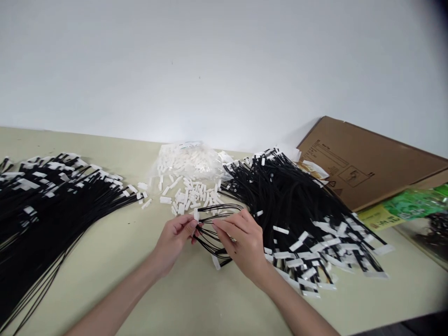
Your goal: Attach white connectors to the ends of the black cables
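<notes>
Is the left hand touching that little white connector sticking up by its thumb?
Touching. The head view shows the left hand with its thumb and finger closed around the lower end of the white connector.

Single view, head-worn: looks forward and down from the person's side of the table. Left hand and right hand lie near the lens, just below mid-frame; forearms enter from the bottom edge. Wall faces the camera, filling the upper part. Far right corners dark, possibly lens rim, hard to tell
</notes>
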{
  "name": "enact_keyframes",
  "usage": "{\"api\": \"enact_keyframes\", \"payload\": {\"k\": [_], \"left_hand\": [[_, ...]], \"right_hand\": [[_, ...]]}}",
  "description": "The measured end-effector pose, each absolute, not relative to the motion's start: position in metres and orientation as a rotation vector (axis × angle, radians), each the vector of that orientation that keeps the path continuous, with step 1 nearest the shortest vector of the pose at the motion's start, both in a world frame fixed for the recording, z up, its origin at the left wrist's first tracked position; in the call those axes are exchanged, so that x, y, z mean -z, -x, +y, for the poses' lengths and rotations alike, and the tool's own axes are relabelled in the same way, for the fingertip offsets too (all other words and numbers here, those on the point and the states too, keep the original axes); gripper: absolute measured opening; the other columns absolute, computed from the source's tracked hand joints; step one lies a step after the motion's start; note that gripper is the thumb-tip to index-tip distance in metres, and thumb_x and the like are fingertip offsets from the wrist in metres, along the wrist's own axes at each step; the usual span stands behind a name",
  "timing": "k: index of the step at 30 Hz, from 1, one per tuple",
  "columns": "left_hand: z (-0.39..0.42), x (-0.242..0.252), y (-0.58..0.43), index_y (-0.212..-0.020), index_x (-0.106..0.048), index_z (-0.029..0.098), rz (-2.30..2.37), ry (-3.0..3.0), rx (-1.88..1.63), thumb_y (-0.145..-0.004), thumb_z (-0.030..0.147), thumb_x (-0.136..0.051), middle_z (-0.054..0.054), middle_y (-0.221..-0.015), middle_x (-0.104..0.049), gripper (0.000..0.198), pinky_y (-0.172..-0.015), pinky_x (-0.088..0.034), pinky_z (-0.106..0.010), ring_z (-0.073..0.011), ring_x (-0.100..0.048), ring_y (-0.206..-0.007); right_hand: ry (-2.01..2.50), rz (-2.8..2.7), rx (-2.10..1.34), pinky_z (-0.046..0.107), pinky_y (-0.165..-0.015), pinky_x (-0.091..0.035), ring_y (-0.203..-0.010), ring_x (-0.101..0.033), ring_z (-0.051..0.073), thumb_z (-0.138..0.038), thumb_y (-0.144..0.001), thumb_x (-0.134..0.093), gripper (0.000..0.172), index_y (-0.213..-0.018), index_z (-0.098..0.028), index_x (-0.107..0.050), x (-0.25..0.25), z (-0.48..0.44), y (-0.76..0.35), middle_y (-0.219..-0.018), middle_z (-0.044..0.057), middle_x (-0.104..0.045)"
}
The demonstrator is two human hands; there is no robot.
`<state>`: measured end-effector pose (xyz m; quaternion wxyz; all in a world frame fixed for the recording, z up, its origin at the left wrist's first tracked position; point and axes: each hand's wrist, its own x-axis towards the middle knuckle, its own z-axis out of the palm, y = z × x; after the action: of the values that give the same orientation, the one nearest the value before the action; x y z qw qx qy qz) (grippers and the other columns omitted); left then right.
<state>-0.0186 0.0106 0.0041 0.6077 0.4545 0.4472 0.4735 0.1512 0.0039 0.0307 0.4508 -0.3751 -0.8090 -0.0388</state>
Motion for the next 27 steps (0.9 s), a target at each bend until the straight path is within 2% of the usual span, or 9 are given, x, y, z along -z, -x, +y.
{"api": "enact_keyframes", "payload": {"k": [14,27], "left_hand": [[0.009,-0.0119,0.0161,-0.064,-0.06,0.014,1.028,-0.93,-1.095,-0.064,0.043,-0.066,-0.001,-0.059,-0.052,0.029,-0.048,-0.036,-0.022,-0.0128,-0.045,-0.057],[0.0091,-0.0106,0.0164,-0.067,-0.062,0.015,1.006,-0.93,-1.086,-0.066,0.042,-0.065,-0.001,-0.058,-0.053,0.028,-0.049,-0.036,-0.023,-0.0126,-0.045,-0.057]], "right_hand": [[0.937,-2.037,0.118,0.023,-0.053,-0.037,-0.06,-0.041,0.011,-0.008,-0.079,-0.055,0.018,-0.08,-0.022,-0.066,-0.0286,0.0032,-0.1525,-0.062,0.0,-0.06],[0.921,-2.027,0.109,0.024,-0.053,-0.037,-0.06,-0.041,0.012,-0.006,-0.077,-0.055,0.019,-0.081,-0.022,-0.065,-0.0302,0.0027,-0.1525,-0.063,0.0,-0.061]]}}
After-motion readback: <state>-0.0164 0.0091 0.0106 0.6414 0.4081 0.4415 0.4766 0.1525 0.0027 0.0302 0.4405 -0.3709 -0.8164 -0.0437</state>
